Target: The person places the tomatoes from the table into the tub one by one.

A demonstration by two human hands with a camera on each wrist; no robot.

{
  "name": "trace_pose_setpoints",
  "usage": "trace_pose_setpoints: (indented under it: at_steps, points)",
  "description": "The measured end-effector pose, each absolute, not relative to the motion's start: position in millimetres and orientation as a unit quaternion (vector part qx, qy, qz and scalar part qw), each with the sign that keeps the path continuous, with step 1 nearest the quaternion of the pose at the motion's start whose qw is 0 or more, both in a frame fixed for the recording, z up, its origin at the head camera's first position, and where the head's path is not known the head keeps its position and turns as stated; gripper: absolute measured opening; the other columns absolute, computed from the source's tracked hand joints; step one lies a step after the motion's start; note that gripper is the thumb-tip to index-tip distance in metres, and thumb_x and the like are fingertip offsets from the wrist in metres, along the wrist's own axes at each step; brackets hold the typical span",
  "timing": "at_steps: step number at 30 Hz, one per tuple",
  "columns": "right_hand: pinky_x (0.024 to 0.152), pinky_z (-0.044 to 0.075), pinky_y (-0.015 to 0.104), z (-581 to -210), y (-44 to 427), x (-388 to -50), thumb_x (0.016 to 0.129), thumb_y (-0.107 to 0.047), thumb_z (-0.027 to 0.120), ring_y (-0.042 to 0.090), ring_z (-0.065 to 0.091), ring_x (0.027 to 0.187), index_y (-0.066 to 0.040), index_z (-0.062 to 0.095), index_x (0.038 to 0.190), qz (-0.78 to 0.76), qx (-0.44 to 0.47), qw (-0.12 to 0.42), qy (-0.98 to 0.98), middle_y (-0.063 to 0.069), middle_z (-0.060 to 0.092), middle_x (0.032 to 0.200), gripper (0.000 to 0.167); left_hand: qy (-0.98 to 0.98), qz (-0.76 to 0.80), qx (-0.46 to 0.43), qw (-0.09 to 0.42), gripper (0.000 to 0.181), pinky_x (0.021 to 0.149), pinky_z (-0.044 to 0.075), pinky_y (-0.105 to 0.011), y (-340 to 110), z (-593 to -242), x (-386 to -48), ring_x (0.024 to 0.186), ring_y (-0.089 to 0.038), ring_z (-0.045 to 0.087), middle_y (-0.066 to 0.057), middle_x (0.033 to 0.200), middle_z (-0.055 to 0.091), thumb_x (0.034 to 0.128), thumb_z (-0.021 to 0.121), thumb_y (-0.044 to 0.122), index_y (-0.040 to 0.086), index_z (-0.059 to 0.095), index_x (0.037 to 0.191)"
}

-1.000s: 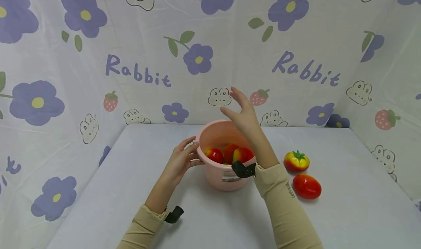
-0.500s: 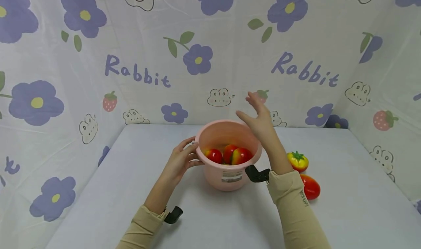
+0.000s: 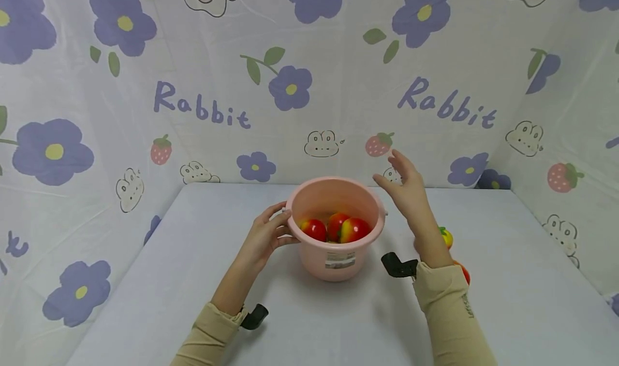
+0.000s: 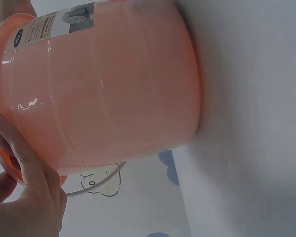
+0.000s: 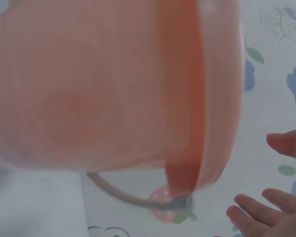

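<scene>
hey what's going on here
A person's left hand holds a pink bucket by its rim as it stands upright on a white table. The right hand is raised beside the bucket, holding nothing. Three mostly red fruits show inside. A yellow fruit with a green top and a red fruit are outside it, both partly hidden by the right arm.

Shiny pink plastic bucket [image 4: 113,89], paper-looking label [image 3: 340,260]
Red fruits [image 3: 358,230] look super smooth and glossy; cloth-like backdrop [image 3: 338,49], tabletop [image 3: 309,323] pretty matt.
</scene>
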State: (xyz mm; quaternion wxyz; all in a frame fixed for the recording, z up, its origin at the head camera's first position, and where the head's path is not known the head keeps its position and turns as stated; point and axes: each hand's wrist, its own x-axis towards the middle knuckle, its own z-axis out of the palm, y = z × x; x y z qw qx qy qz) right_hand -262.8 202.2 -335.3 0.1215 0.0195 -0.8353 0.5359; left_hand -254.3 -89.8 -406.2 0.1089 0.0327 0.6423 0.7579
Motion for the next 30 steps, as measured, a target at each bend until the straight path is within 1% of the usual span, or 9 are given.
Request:
trace_pose_setpoints:
  at_steps: [6,10,12,19,24,30]
  points:
    - [0.121,0.021,0.057,-348,217,-260,0.095,-0.028,0.061,0.031,0.023,0.15,-0.016,0.018,0.157,0.539,0.001,0.123,-0.833,0.012,0.029,0.16,0.076,0.643,0.757,0.034,0.11,0.046,0.082,0.061,-0.033,-90,-408,-255,0.088,-0.013,0.069,-0.025,0.137,0.051,0.0993,0.055,0.027,0.017,0.043,0.143]
    - [0.122,0.019,0.056,-357,229,-261,0.094,-0.024,0.062,0.032,0.025,0.15,-0.013,0.019,0.156,0.541,-0.01,0.127,-0.831,0.015,0.031,0.159,0.076,0.644,0.756,0.036,0.11,0.046,0.082,0.061,-0.033,-90,-408,-254,0.089,-0.013,0.069,-0.024,0.137,0.052,0.0994,0.055,0.027,0.017,0.043,0.143]
    - [0.122,0.02,0.055,-362,235,-261,0.094,-0.023,0.063,0.033,0.025,0.149,-0.012,0.019,0.156,0.545,-0.018,0.127,-0.828,0.017,0.032,0.158,0.077,0.644,0.756,0.036,0.111,0.046,0.082,0.061,-0.032,-90,-409,-254,0.089,-0.013,0.069,-0.024,0.137,0.052,0.0995,0.055,0.027,0.017,0.043,0.143]
    - [0.118,0.029,0.055,-376,251,-258,0.096,-0.027,0.061,0.032,0.023,0.15,-0.016,0.016,0.157,0.543,-0.072,0.108,-0.829,0.015,0.028,0.16,0.077,0.643,0.757,0.035,0.111,0.046,0.082,0.061,-0.032,-90,-408,-253,0.088,-0.012,0.068,-0.025,0.138,0.051,0.0999,0.054,0.026,0.017,0.043,0.144]
    - [0.118,0.028,0.054,-388,265,-256,0.096,-0.029,0.06,0.033,0.023,0.15,-0.015,0.015,0.157,0.542,-0.09,0.103,-0.829,0.016,0.027,0.16,0.078,0.642,0.757,0.034,0.113,0.047,0.082,0.06,-0.032,-90,-407,-252,0.089,-0.012,0.068,-0.025,0.138,0.051,0.0998,0.054,0.027,0.017,0.042,0.144]
    - [0.12,0.024,0.055,-398,278,-253,0.096,-0.03,0.059,0.035,0.021,0.15,-0.016,0.012,0.158,0.535,-0.116,0.085,-0.832,0.017,0.024,0.161,0.079,0.642,0.757,0.037,0.114,0.046,0.083,0.06,-0.032,-91,-407,-253,0.09,-0.013,0.068,-0.025,0.138,0.051,0.0997,0.054,0.028,0.017,0.043,0.143]
